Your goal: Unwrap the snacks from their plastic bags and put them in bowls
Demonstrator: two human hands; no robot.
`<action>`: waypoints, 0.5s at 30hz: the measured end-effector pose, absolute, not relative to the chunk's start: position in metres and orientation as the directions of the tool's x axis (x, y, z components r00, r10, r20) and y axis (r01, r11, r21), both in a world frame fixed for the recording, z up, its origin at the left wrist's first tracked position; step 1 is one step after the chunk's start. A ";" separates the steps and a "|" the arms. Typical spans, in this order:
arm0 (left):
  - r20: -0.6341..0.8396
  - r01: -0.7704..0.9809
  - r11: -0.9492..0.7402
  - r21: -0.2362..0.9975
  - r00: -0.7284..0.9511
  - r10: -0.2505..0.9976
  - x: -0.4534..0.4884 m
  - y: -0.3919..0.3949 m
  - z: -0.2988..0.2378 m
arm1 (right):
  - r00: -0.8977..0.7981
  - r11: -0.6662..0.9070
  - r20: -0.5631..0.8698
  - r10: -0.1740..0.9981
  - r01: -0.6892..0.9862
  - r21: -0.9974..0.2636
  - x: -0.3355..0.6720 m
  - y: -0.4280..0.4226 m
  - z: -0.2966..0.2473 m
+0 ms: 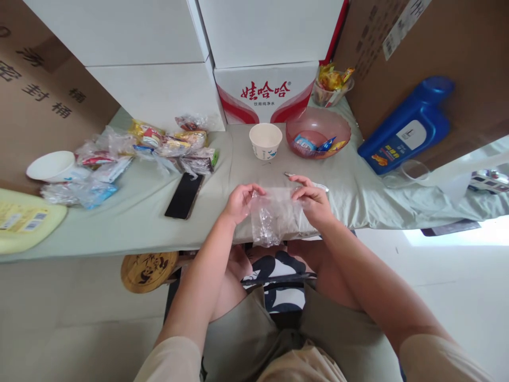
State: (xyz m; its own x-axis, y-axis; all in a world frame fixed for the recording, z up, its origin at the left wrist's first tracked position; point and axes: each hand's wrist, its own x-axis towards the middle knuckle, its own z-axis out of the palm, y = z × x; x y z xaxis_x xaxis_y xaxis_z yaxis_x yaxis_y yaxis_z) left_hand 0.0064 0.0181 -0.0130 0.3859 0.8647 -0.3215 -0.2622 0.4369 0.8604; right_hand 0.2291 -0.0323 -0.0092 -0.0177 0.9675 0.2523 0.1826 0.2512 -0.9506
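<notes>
A clear plastic bag (272, 215) hangs between my two hands at the table's front edge. My left hand (239, 201) pinches its top left corner with closed fingers. My right hand (313, 200) pinches the top right corner the same way. The bag looks empty and crinkled, and its lower end droops past the table edge. A white paper cup (265, 141) stands just beyond my hands. A pink bowl (318, 126) holding wrapped sweets sits to its right.
A black phone (185, 195) lies left of my hands. Further left lie several snack packets (159, 148) and a white bowl (51, 165). A blue jug (409, 126) leans at the right. White boxes (262, 90) and cardboard stand behind the table.
</notes>
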 end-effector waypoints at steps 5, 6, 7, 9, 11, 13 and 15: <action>-0.264 -0.176 0.353 0.919 0.388 0.883 0.007 0.022 -0.013 | 0.008 0.206 0.216 0.976 0.275 -0.939 0.235 -0.023 -0.020; -0.245 -0.157 0.329 0.931 0.399 0.884 0.007 0.021 -0.013 | 0.066 0.165 0.189 0.980 0.264 -0.950 0.236 -0.021 -0.022; -0.229 -0.144 0.312 0.939 0.414 0.881 0.008 0.020 -0.013 | 0.107 0.124 0.154 0.982 0.244 -0.962 0.236 -0.019 -0.023; -0.198 -0.137 0.284 0.949 0.445 0.874 0.009 0.017 -0.013 | 0.078 0.053 0.070 0.995 0.195 -0.979 0.235 -0.018 -0.022; -0.171 -0.144 0.262 0.954 0.456 0.873 0.008 0.014 -0.011 | -0.048 -0.011 -0.019 0.999 0.164 -0.986 0.232 -0.019 -0.017; -0.151 -0.174 0.249 0.953 0.440 0.885 0.007 0.013 -0.009 | -0.157 -0.090 -0.113 0.981 0.145 -0.985 0.226 -0.021 -0.011; -0.164 -0.209 0.276 0.938 0.433 0.886 0.004 0.013 -0.008 | -0.183 -0.150 -0.167 0.969 0.107 -0.983 0.221 -0.020 -0.007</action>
State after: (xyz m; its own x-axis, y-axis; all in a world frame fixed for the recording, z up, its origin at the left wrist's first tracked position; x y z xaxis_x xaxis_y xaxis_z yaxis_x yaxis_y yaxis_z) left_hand 0.0043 0.0133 -0.0084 0.4327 0.8865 -0.1642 -0.2088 0.2757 0.9383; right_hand 0.2214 -0.0205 -0.0068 -0.1834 0.9687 -0.1673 0.1067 -0.1496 -0.9830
